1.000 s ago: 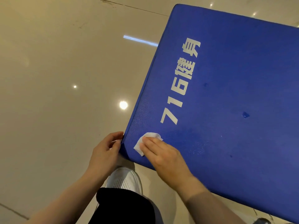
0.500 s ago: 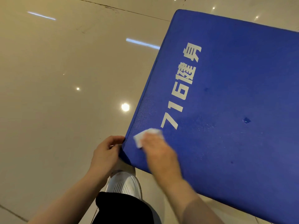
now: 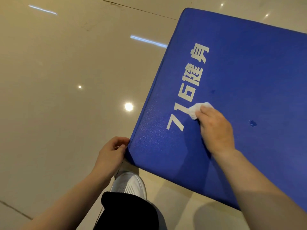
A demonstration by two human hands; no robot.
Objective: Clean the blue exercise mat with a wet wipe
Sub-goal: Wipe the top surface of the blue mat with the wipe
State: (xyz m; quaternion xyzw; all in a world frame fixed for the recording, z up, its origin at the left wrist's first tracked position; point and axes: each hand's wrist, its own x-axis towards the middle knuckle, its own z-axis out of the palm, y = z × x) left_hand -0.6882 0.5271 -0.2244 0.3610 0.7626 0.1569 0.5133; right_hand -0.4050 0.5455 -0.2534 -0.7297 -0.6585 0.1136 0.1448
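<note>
A thick blue exercise mat (image 3: 240,77) with white printed lettering fills the right half of the view. My right hand (image 3: 216,128) presses a crumpled white wet wipe (image 3: 197,109) onto the mat beside the printed digits, fingers lying over the wipe. My left hand (image 3: 113,153) grips the mat's near left corner, its fingers curled round the edge. A damp sheen shows on the mat near that corner, and a small dark wet spot (image 3: 252,123) sits to the right of my right hand.
A glossy beige tiled floor (image 3: 58,97) with light reflections spreads to the left and behind the mat. My white shoe (image 3: 129,185) and a dark trouser leg (image 3: 126,213) are just below the mat's near corner.
My right hand has slid the wipe from the near left corner up and to the right, onto the printed digits. My left hand keeps its grip on the corner.
</note>
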